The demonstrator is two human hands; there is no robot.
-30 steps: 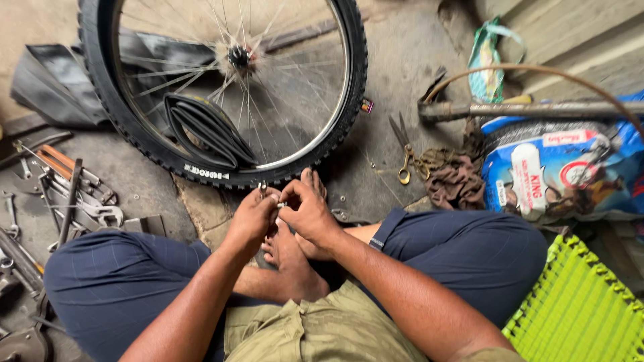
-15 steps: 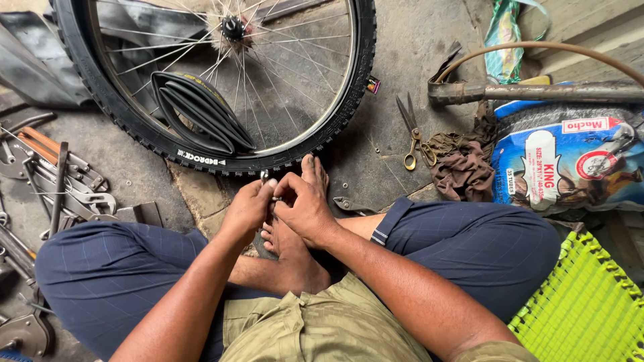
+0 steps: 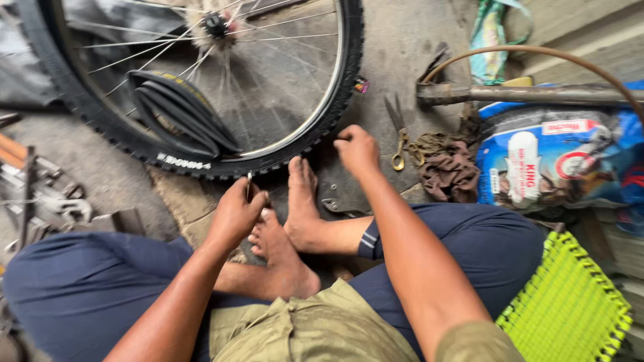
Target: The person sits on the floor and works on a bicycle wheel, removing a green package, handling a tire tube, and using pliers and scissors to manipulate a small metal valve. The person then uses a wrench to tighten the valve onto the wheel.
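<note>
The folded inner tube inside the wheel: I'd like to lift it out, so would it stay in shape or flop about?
Probably floppy: the inner tube lies in soft flattened loops across the spokes, so it would likely sag and unfold. It looks like thin, airless rubber, so likely light. It may snag on the wheel spokes.

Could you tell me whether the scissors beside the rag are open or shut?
Shut: the scissors' blades lie together in one line on the floor, by the rag.

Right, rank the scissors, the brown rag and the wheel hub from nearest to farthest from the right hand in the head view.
1. Scissors: on the floor just right of the right hand.
2. Brown rag: further right, beyond the scissors.
3. Wheel hub: far up-left, inside the bicycle wheel.
</note>
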